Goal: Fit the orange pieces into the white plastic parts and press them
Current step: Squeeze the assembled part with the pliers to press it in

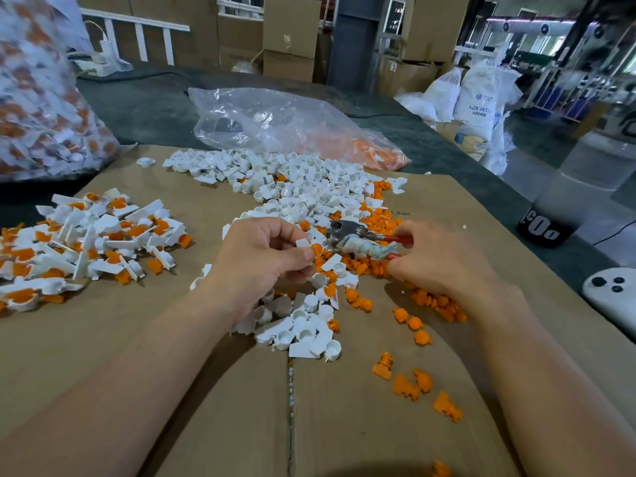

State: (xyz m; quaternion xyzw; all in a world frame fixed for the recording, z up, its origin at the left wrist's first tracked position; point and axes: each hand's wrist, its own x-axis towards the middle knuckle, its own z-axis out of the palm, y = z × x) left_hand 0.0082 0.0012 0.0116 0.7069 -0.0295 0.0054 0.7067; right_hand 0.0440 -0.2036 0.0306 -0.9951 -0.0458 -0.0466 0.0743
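Bare forearms reach from the bottom edge over a brown cardboard sheet (137, 356) that covers the table. On the left side of the sheet lies a pile of finished parts (86, 242), white with orange already inside. A big clear bag (38, 98) behind it seems full of the same, so I judge that a good share of the work is done. Much is left, however: a wide heap of empty white parts (292, 187) lies in the middle, and loose orange pieces (378, 218) are scattered to its right and nearer to the camera. The left hand (265, 256) pinches one white part (303, 242) between thumb and forefinger, with an orange piece (317, 250) sitting in its round cup; the other fingers are curled under. The right hand (437, 263) has its fingers curled round the red handles of pliers (347, 232), whose metal head is just beside this part. So pressing this one seems to be the step in hand, not yet done; whether the jaws touch the part I cannot tell. Behind the heap lies a crumpled plastic bag (292, 125) with more orange pieces. A white controller (612, 297) rests at the right edge, and cardboard boxes (289, 29) stand far behind. Nothing blocks the hands; only loose parts crowd under them.
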